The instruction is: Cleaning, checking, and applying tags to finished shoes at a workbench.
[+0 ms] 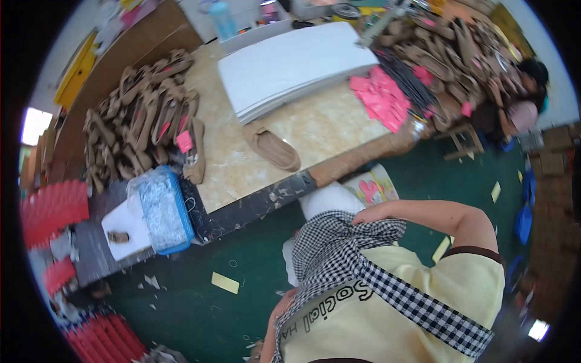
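Right hand (372, 213) at the upper edge of the black-and-white checked apron (330, 248), in contact with the cloth; fingertips lost in the folds, so cannot tell whether it pinches the fabric or merely rests there. Left hand (283, 304) low, at the apron's left edge, partly covered by it; its grip likewise cannot be told. Apron bunched across the person's front, its strap running over a pale yellow shirt (460, 284). Beyond the hands, well apart from both, a single tan flat shoe (275, 150) lies slantwise on the marbled tabletop (327, 133), near the dark, worn front edge. Behind the shoe, a thick stack of white sheets (296, 63); to the right of the stack, a pile of bright pink pieces (381, 97) next to a bundle of dark strips (408, 78). Left end of table: heap of tan shoes (142, 112), some with pink bits among them. Nearer, just below that heap, a blue basket (189, 233) lined with clear plastic, a white board (124, 227) beside it. Far right: second shoe heap (436, 51), a co-worker (514, 103) seated close to it. Green floor (193, 308) below, scattered with yellow slips (225, 282) and scraps.
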`<move>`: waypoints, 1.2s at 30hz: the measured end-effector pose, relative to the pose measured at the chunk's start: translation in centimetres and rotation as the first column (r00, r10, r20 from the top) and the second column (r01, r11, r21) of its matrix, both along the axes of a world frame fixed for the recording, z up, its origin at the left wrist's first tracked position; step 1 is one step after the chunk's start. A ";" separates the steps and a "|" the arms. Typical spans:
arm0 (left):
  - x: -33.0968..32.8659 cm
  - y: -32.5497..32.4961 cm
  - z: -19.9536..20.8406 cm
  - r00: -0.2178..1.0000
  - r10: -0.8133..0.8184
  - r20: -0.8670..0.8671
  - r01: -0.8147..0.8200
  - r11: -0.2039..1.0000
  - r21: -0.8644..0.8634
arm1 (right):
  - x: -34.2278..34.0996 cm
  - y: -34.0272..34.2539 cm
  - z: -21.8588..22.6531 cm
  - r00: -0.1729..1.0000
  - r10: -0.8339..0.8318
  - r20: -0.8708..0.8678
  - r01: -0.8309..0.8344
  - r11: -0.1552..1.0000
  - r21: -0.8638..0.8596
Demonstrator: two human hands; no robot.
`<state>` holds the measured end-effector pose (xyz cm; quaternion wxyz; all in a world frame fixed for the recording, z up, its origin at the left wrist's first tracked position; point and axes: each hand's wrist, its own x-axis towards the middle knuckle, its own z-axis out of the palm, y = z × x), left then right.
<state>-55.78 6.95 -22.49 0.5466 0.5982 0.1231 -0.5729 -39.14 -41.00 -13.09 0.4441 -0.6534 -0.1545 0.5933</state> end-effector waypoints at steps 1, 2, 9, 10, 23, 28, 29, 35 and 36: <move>-0.2 -1.9 -1.3 1.000 0.011 0.001 -0.011 1.000 -0.012 | 1.1 -1.7 -1.1 0.999 0.029 0.014 -0.029 1.000 -0.005; 1.0 -4.1 -2.6 1.000 0.016 0.003 -0.016 1.000 -0.022 | 2.0 -3.9 -2.6 0.999 0.035 -0.040 -0.037 0.998 -0.059; 9.5 -17.4 -14.7 0.973 -0.232 -0.002 0.229 0.959 -0.167 | 5.5 -18.4 -15.8 0.991 0.128 -0.047 -0.132 0.987 -0.092; 10.5 -18.3 -16.2 0.961 -0.278 -0.005 0.272 0.944 -0.188 | 4.5 -20.5 -17.7 0.997 0.076 0.002 -0.075 0.989 -0.124; 33.2 -23.0 6.5 0.736 -0.031 0.677 -0.493 0.660 0.566 | 24.3 -45.8 3.8 0.266 -0.213 0.940 0.457 0.886 0.071; 37.1 -22.7 0.3 0.646 0.303 0.701 -0.699 0.604 0.384 | 41.8 -56.7 -2.1 -0.201 0.109 0.973 0.868 0.480 0.126; 36.7 -21.6 -0.8 0.625 0.219 0.749 -0.670 0.643 0.370 | 43.9 -56.3 -2.6 -0.199 0.102 0.975 0.896 0.421 0.139; 36.6 -21.9 -4.0 0.490 0.358 0.795 -0.654 0.754 0.064 | 46.1 -59.7 -3.0 0.414 0.229 0.881 0.868 0.192 -0.458; 36.2 -23.3 -3.0 0.504 0.367 0.782 -0.651 0.756 0.064 | 45.8 -59.4 -1.4 0.424 0.082 0.902 0.896 0.105 -0.430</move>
